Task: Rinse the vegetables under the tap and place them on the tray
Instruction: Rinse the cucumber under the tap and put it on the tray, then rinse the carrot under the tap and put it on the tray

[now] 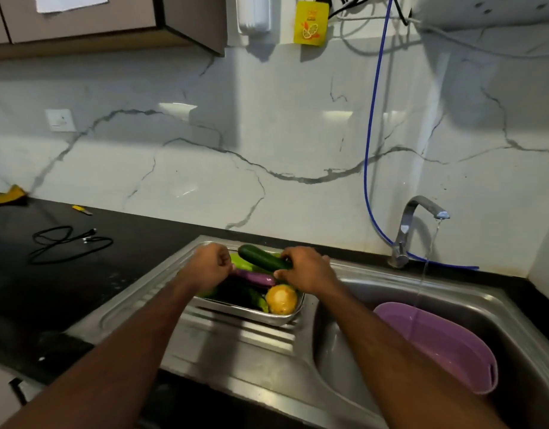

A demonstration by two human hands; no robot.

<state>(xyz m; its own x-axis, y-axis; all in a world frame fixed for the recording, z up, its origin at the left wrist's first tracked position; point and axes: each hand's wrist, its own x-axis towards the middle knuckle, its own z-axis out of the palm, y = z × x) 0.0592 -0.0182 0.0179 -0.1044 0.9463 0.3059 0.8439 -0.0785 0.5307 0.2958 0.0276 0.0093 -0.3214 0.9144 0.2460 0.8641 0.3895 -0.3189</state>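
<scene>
Both forearms come in from the near edge, reaching over the steel drainboard toward the tray [251,312]. Tray is steel, sits on the drainboard left of the sink basin [344,351], holding the vegetables.

Right hand [307,269]: fingers curled round the near end of a dark green cucumber [262,257], which lies tilted across the top of the pile, far end pointing left. Left hand [209,266]: fingers curled into a fist at the tray's left rim, just beside a purple eggplant [256,277]; can't tell if it grips anything, the fingers hide the contact.

In the tray: eggplant lies under the cucumber, a light green vegetable [240,262] behind it, a round yellow one [281,299] at the near right corner, a dark green piece [257,300] just left of that.

Tap [417,224] stands at the far right of the sink, spout facing right, water running in a thin stream. Stream drops into a purple tub [446,345] leaning in the basin.

A blue hose [370,134] runs down the marble wall to the tap base and along the counter [81,289] edge. Black counter on the left carries a coiled black cable [69,243], a small yellow tool [81,209] and a yellow cloth [11,195] at the far left.
</scene>
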